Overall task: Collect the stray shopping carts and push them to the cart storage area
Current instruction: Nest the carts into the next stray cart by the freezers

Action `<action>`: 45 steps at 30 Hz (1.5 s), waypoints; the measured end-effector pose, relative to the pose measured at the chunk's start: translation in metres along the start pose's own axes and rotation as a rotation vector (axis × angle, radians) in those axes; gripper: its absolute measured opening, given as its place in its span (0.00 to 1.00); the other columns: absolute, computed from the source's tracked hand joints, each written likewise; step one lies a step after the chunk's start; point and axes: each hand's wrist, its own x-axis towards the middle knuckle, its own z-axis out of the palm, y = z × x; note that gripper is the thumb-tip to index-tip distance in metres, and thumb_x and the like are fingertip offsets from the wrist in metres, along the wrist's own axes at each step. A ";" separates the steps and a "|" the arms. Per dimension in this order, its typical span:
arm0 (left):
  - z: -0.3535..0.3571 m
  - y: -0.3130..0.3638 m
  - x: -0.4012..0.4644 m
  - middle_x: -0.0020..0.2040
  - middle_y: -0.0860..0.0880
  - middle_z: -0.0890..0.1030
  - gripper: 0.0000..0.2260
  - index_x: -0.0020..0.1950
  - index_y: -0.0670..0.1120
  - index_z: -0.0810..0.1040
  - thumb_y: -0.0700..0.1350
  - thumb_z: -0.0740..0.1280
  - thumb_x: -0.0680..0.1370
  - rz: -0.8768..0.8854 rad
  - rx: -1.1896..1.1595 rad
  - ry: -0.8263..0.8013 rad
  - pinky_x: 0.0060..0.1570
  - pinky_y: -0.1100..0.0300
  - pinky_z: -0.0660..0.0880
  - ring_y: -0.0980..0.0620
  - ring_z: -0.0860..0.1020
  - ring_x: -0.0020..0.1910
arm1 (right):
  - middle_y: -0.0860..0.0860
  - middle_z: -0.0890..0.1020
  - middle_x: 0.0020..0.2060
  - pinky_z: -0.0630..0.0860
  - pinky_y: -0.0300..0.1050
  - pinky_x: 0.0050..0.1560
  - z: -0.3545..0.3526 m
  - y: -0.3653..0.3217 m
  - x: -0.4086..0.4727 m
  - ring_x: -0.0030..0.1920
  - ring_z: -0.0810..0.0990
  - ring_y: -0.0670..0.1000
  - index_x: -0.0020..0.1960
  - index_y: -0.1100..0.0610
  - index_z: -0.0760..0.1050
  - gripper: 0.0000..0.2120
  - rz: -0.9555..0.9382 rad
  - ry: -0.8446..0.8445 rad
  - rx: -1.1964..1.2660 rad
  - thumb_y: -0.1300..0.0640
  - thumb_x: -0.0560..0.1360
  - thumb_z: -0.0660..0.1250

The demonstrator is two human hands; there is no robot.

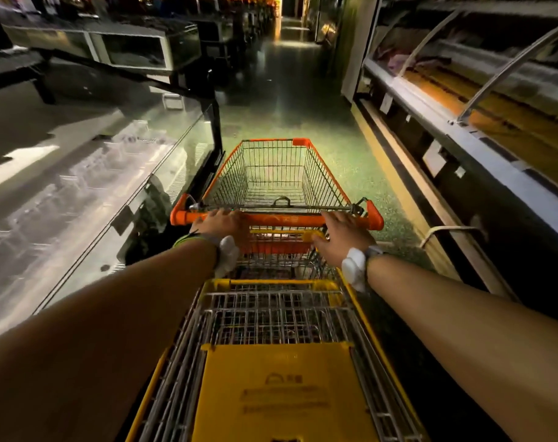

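An orange-trimmed wire shopping cart [277,173] stands ahead of me in a dim store aisle, its basket empty. A yellow-trimmed cart [271,362] is nested into its back, right below me, with a yellow child-seat flap facing up. My left hand [218,223] grips the left part of the orange cart's handle bar [280,220]. My right hand [341,231] grips the right part of the same bar, fingers curled over it. Both arms reach out over the yellow cart.
A glass-fronted chest freezer [111,193] runs close along the left of the carts. Open refrigerated shelving [462,129] lines the right side, with a yellow kerb at its base. The speckled floor [290,100] stretches ahead toward lit displays far off.
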 end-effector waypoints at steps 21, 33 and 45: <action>-0.020 -0.006 0.025 0.65 0.47 0.73 0.19 0.70 0.51 0.74 0.53 0.66 0.81 0.102 0.403 -0.045 0.55 0.47 0.77 0.42 0.72 0.66 | 0.53 0.66 0.67 0.64 0.58 0.68 0.015 0.001 0.027 0.69 0.62 0.56 0.65 0.53 0.71 0.23 0.014 0.050 -0.184 0.37 0.82 0.54; -0.017 -0.006 -0.042 0.62 0.46 0.77 0.09 0.57 0.49 0.82 0.48 0.66 0.79 0.033 0.244 -0.099 0.54 0.43 0.80 0.42 0.74 0.65 | 0.54 0.69 0.71 0.64 0.61 0.70 0.030 -0.011 -0.047 0.71 0.65 0.58 0.71 0.53 0.71 0.30 0.010 0.122 -0.237 0.34 0.79 0.58; -0.003 -0.022 -0.110 0.69 0.48 0.73 0.13 0.64 0.56 0.79 0.53 0.62 0.81 0.063 0.220 -0.196 0.63 0.42 0.74 0.41 0.67 0.70 | 0.53 0.56 0.79 0.56 0.60 0.75 0.017 -0.034 -0.128 0.78 0.53 0.56 0.79 0.52 0.57 0.34 0.009 -0.113 -0.264 0.32 0.80 0.53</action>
